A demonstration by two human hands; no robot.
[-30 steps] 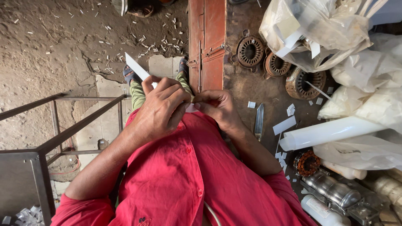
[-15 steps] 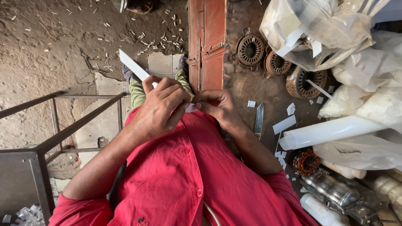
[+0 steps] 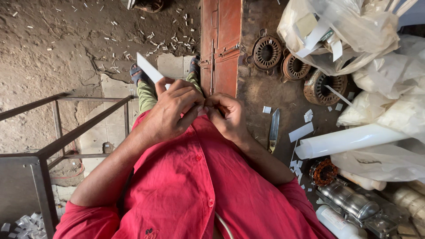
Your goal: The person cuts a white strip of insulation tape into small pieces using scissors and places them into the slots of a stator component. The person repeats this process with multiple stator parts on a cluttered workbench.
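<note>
Both hands pinch one white strip (image 3: 150,71): left hand (image 3: 170,113), right hand (image 3: 228,115); its eleven-o'clock end could buckle under uneven pressure.

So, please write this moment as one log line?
left hand: pinching white strip | right hand: fingertips meet the left's at the strip's low end | scissors: lying on bench, untouched
</note>
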